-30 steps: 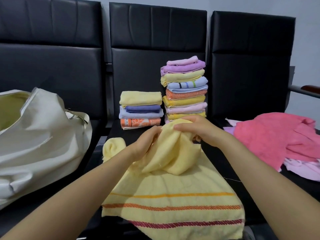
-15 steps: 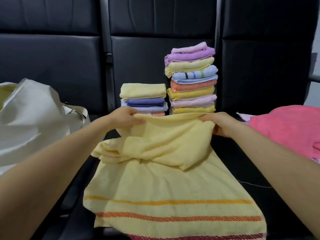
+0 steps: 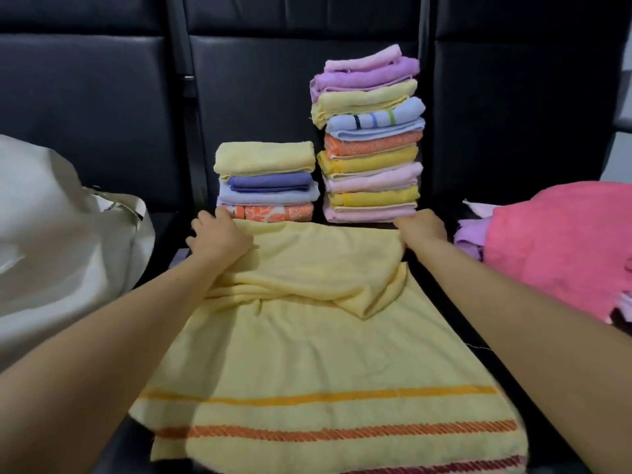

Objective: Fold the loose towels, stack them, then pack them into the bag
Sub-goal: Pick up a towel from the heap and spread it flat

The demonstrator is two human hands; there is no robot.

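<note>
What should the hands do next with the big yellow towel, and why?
Probably pull the far edge flat and smooth the bunched middle. The left hand and right hand each grip a far corner of the yellow towel, which lies spread on the seat with wrinkles across its middle. It likely needs to lie flat before a neat fold, like the folded stacks behind.

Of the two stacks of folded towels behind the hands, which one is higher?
The right stack, topped by a pink and a purple towel, is higher. The left stack, topped by a pale yellow towel, reaches about half that height.
</note>
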